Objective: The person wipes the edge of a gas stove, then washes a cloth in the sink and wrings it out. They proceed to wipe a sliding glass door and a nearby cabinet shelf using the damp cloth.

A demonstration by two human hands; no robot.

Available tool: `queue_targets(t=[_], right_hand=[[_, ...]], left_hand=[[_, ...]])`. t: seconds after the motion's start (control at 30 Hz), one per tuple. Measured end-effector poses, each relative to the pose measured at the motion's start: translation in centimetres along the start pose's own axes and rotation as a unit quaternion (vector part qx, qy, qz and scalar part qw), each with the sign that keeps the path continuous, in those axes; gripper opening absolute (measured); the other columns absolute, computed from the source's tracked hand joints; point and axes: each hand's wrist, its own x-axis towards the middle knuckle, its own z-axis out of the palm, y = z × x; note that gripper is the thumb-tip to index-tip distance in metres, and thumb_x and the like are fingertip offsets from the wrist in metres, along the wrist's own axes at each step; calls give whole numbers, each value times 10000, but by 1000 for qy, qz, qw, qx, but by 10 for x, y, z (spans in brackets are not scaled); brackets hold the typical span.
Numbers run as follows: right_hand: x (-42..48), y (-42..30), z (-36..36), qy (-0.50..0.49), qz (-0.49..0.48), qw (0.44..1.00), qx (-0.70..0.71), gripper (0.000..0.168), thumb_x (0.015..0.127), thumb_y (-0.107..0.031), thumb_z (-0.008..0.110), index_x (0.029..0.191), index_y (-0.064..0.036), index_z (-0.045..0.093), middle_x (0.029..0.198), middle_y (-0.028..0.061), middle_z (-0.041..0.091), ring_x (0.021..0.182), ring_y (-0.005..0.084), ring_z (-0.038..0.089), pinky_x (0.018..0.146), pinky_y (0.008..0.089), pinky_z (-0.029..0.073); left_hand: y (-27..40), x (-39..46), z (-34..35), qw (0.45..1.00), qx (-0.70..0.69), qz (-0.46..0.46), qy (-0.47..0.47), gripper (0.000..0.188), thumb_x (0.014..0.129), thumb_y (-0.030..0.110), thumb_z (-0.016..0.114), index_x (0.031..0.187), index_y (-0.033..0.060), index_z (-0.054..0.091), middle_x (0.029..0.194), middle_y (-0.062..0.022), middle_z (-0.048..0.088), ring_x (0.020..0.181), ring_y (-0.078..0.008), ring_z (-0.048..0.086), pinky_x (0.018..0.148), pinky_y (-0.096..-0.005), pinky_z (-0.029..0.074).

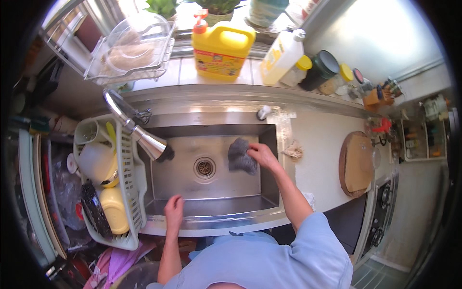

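My right hand (265, 156) pinches a crumpled dark grey cloth (241, 157) by its right edge. The cloth hangs over the right part of a stainless-steel sink (180, 184), beside the round drain strainer (205, 168). My left hand (174, 211) is over the sink's front rim, left of the middle, with loosely bent fingers and nothing visible in it. From the back left, a chrome faucet (148, 142) with a dark spray end reaches over the basin. No running water can be seen.
A pale plastic dish rack (129, 180) with bowls borders the sink's left side. Behind stand a yellow pump jug (223, 50), a white bottle (283, 56) and several jars. On the right counter are a crumpled rag (294, 150) and a round wooden cutting board (356, 164).
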Motion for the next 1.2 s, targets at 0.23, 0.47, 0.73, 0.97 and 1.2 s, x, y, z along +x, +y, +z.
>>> queue_targets(t=[0.23,0.47,0.73,0.97,1.2], right_hand=[[-19,-70,114,-210,-129,958,144,334,898,-190,585,1182,-15,590,1056,83,654,963,151,593,848,296,478],[50,-95,95,-106,-149,980,84,326,907,-236,543,1128,-9,618,1017,142,668,978,241,620,881,330,462],[151,-211,128,-71,-265,959,70,434,856,-201,536,1241,-1,535,1141,213,604,1045,295,584,923,347,438],[231,-201,202,-89,-343,934,46,441,826,-104,492,1249,17,520,1219,250,554,1158,365,519,968,398,415],[153,-238,183,-160,-328,930,44,396,825,-97,506,1203,15,541,1246,245,525,1161,393,491,983,415,405]], left_hand=[[64,24,58,892,-395,-163,-150,382,944,240,528,1281,65,481,1206,-128,552,1022,-209,588,813,-333,489],[46,25,29,956,-256,-103,-102,177,907,208,575,844,53,632,781,9,583,737,-74,524,685,-245,439],[82,16,7,995,6,96,9,262,798,172,676,759,-39,524,781,-108,552,744,-203,540,709,-300,436],[75,15,-6,994,12,110,4,271,767,174,703,820,-39,544,830,-137,592,797,-211,567,730,-312,449],[70,22,-20,999,-35,-10,22,296,785,236,700,873,-24,588,744,-57,560,726,-116,503,664,-273,427]])
